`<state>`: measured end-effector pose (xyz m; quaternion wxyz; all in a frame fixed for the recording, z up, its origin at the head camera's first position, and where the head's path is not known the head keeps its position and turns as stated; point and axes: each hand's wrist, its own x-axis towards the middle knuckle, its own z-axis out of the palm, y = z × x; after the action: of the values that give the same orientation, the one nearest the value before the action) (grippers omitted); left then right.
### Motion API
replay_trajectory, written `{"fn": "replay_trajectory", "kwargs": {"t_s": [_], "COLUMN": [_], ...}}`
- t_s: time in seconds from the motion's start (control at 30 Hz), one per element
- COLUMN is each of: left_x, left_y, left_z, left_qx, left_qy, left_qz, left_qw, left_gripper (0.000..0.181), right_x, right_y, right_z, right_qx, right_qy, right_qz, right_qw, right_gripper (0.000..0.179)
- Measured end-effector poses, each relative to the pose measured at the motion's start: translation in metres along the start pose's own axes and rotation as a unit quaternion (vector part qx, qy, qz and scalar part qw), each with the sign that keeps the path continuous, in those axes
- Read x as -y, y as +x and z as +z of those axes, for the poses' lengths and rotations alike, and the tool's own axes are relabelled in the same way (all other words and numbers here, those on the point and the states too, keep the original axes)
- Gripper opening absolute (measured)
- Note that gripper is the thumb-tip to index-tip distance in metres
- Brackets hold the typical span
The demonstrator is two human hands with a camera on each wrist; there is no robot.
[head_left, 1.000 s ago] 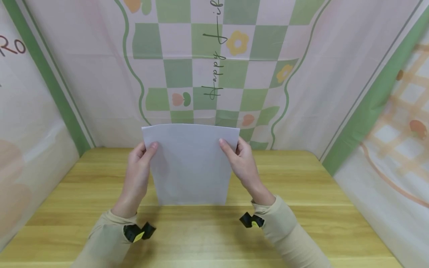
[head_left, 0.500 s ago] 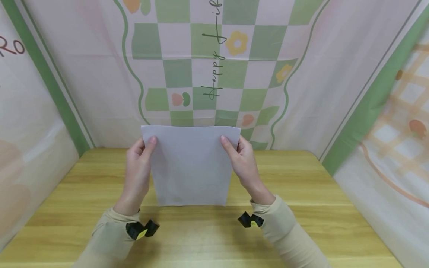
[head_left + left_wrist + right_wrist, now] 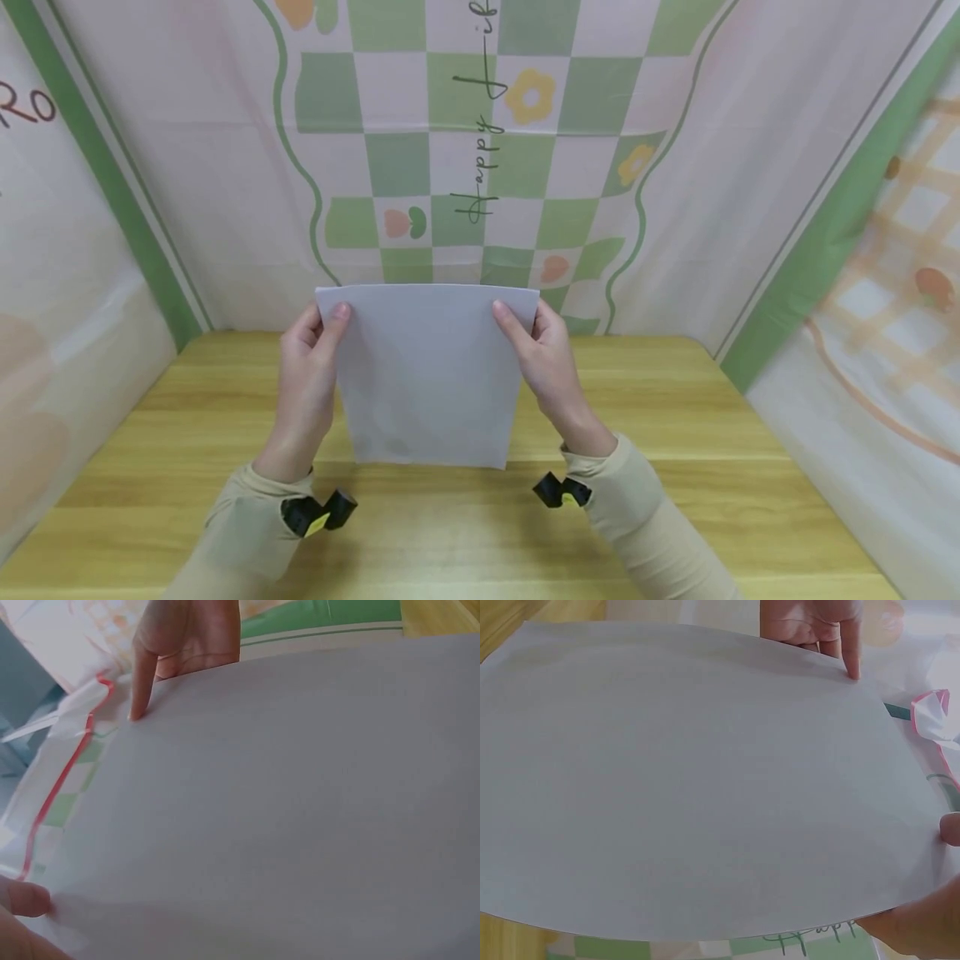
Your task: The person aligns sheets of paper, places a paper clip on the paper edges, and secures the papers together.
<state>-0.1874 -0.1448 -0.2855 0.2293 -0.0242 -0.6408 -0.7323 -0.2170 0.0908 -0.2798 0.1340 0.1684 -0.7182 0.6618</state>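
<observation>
A blank white sheet of paper (image 3: 427,383) is held up above the table, its face toward the head camera. My left hand (image 3: 303,383) pinches it near the upper left corner, thumb on the near face and fingers behind. On the opposite side my right hand (image 3: 551,371) grips the upper right corner in the same way. The sheet (image 3: 285,795) fills most of the left wrist view, with the right hand (image 3: 187,637) at its far edge. In the right wrist view the paper (image 3: 705,780) bows slightly, and the left hand (image 3: 817,626) shows at the top.
The wooden table (image 3: 442,533) spreads beneath both arms. Behind it hangs a cloth backdrop (image 3: 397,167) with green checks and lettering. Printed cloth panels stand at the left (image 3: 82,250) and right (image 3: 862,333). Black wrist-worn devices (image 3: 318,512) sit on both sleeves.
The paper's top edge has sunk slightly and its bottom edge has dropped a little nearer to me. Both thumbs sit slightly closer to the top edge than before.
</observation>
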Motion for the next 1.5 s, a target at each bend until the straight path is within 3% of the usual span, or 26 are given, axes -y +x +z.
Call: {"fn": "replay_trajectory", "kwargs": {"t_s": [0.27, 0.83, 1.17, 1.5], "left_x": [-0.003, -0.008, -0.013, -0.015], "left_y": [0.003, 0.006, 0.007, 0.009], "left_z": [0.003, 0.010, 0.007, 0.003], "left_qx": [-0.004, -0.033, -0.036, 0.001], "left_qy": [0.015, 0.008, 0.000, -0.001], "left_qz": [0.030, 0.056, 0.045, 0.019], "left_qw": [0.9994, 0.9979, 0.9984, 0.9998], "left_gripper": [0.027, 0.025, 0.024, 0.021], "right_x": [0.004, 0.012, 0.012, 0.011], "right_y": [0.004, 0.012, 0.015, 0.018], "right_z": [0.000, -0.001, -0.005, -0.007], "right_qx": [-0.009, -0.007, 0.017, 0.038], "right_qy": [0.009, 0.022, 0.049, 0.075], "right_qz": [-0.020, -0.025, -0.033, -0.030], "right_qw": [0.9997, 0.9994, 0.9981, 0.9960], "right_gripper": [0.024, 0.017, 0.007, 0.013]}}
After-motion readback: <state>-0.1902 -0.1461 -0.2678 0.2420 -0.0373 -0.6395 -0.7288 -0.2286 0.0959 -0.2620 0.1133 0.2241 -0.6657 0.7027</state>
